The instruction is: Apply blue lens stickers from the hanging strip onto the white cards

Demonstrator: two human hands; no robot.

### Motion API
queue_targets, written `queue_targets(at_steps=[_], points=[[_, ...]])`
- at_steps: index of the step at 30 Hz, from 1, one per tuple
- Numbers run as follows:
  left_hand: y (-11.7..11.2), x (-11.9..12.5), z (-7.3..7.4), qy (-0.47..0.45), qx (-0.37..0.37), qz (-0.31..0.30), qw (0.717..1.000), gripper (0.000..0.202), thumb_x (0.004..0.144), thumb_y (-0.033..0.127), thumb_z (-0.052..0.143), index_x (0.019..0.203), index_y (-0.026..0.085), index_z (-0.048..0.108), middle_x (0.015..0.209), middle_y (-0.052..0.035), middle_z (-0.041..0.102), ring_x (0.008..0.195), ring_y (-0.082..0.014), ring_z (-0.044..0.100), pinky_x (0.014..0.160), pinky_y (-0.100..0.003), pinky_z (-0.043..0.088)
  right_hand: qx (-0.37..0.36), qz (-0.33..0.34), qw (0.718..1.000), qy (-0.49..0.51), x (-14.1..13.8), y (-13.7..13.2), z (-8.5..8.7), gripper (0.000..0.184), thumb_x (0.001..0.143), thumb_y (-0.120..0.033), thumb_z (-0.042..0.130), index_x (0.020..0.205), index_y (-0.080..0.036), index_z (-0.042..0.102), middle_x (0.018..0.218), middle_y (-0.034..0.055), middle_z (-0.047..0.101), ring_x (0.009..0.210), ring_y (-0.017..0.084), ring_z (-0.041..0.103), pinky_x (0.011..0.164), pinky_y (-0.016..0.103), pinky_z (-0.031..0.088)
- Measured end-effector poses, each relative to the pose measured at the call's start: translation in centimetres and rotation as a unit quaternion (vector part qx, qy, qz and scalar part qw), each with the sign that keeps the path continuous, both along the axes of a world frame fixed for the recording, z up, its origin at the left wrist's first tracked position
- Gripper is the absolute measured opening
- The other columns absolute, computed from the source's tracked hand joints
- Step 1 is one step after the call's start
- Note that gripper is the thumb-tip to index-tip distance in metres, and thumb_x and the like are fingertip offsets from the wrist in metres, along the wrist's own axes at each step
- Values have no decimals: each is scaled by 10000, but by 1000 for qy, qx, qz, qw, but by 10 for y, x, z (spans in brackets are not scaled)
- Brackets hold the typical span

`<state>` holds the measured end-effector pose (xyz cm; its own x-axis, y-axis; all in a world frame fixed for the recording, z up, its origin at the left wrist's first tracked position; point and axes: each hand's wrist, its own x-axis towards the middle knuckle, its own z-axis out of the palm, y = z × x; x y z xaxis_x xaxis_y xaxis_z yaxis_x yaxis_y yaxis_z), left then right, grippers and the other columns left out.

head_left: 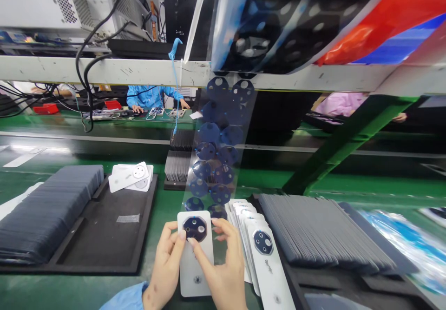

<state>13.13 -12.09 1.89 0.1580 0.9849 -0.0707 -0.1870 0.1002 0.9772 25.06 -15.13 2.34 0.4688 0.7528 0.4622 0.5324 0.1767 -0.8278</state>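
A white phone back panel (186,273) with a dark octagonal camera piece (194,228) at its top is held upright between my hands. My left hand (164,259) grips its left edge, with the thumb on the dark piece's lower left rim. My right hand (226,259) reaches in from the right; its thumb presses just below the dark piece and its fingers curl by the right edge. Behind the panel hangs a clear film strip (240,110) bearing rows of dark round pieces. Just right of my right hand, a fanned stack of similar white panels (270,268) lies on the bench.
Left, a black tray (104,240) holds a row of dark grey sheets (52,212), with loose white panels (130,176) at its corner. Right, another tray (324,289) holds grey sheets (324,231). A green post (348,145) slants down from a white beam (139,73). Co-workers sit opposite.
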Motion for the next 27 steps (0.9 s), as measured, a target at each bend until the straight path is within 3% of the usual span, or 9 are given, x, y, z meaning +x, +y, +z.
queue_targets(at_steps=[5, 9, 14, 19, 23, 27], points=[[0, 1, -7, -101, -28, -28, 994, 250, 865, 390, 616, 1012, 192, 575, 1006, -66, 689, 916, -213, 650, 748, -254, 495, -77, 58, 989, 113, -1, 0, -1, 589, 752, -404, 724, 1248, -236, 455, 1114, 87, 626, 960, 256, 618, 804, 366, 512], [-2, 0, -9, -128, -43, -65, 989, 194, 918, 357, 549, 1044, 213, 516, 915, -38, 707, 847, -177, 661, 700, -233, 481, -129, 112, 958, 231, -2, 1, 4, 555, 746, -405, 731, 1208, -241, 470, 1014, 65, 692, 918, 253, 663, 781, 337, 527], [0, 1, -2, -123, -49, -88, 987, 244, 888, 335, 603, 1058, 206, 486, 883, -46, 725, 741, -174, 677, 598, -226, 479, -131, 162, 923, 322, 1, 0, 13, 533, 768, -452, 708, 1185, -225, 465, 845, 44, 713, 765, 236, 677, 714, 335, 536], [3, 4, 7, -110, -48, -109, 987, 316, 832, 349, 674, 1015, 205, 461, 761, -30, 736, 616, -174, 677, 565, -256, 506, -151, 194, 886, 393, 6, -2, 11, 473, 812, -536, 645, 1119, -228, 460, 784, 39, 694, 616, 207, 648, 492, 254, 472], [1, 5, 10, -110, -54, -110, 986, 348, 789, 375, 715, 934, 212, 445, 737, -19, 737, 580, -162, 674, 556, -247, 505, -150, 200, 898, 361, 9, 1, 3, 382, 852, -562, 585, 961, -215, 466, 657, -3, 636, 508, 150, 564, 450, 217, 401], [-1, 6, 7, -134, -50, -135, 980, 347, 795, 359, 715, 893, 228, 409, 756, -2, 732, 574, -133, 664, 560, -225, 490, -124, 152, 928, 318, 10, 10, 4, 379, 847, -570, 578, 784, -215, 462, 601, -42, 539, 542, 137, 527, 496, 220, 413]])
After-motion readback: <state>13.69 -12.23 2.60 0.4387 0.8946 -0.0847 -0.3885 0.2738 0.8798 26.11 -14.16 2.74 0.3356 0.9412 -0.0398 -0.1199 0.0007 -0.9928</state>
